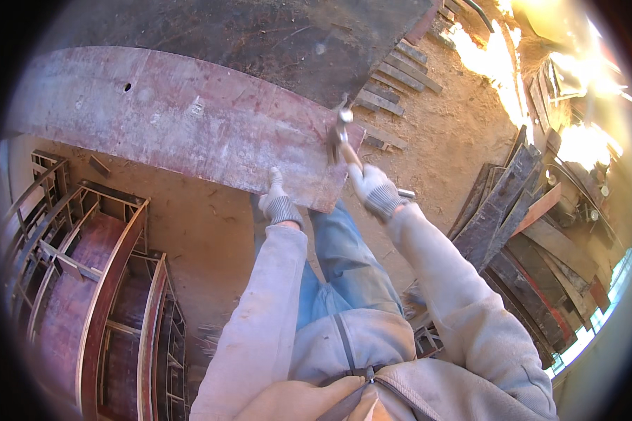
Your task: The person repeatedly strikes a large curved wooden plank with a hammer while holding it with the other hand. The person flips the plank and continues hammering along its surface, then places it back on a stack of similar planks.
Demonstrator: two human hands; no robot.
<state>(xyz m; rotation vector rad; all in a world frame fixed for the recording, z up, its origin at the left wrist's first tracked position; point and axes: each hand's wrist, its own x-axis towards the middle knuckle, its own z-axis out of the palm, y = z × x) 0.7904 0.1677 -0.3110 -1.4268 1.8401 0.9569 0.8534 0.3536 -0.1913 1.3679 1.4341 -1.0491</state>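
Observation:
A long reddish plywood board (218, 130) lies across in front of me, its worn face up and a small dark hole near its left part. At its near edge is my gloved left hand (275, 198), closed on the board with one digit on top; the other fingers are hidden beneath. My gloved right hand (369, 185) is wrapped round the handle of a claw hammer (342, 135). The hammer's head, slightly blurred, is over the board's right end; whether it touches the wood I cannot tell.
A large dark sheet (260, 31) lies beyond the board. Short wooden strips (393, 88) line its right side. Stacked planks (505, 203) fill the right, near bright sunlight. Curved wooden formwork frames (105, 309) stand at lower left on sandy ground (203, 238).

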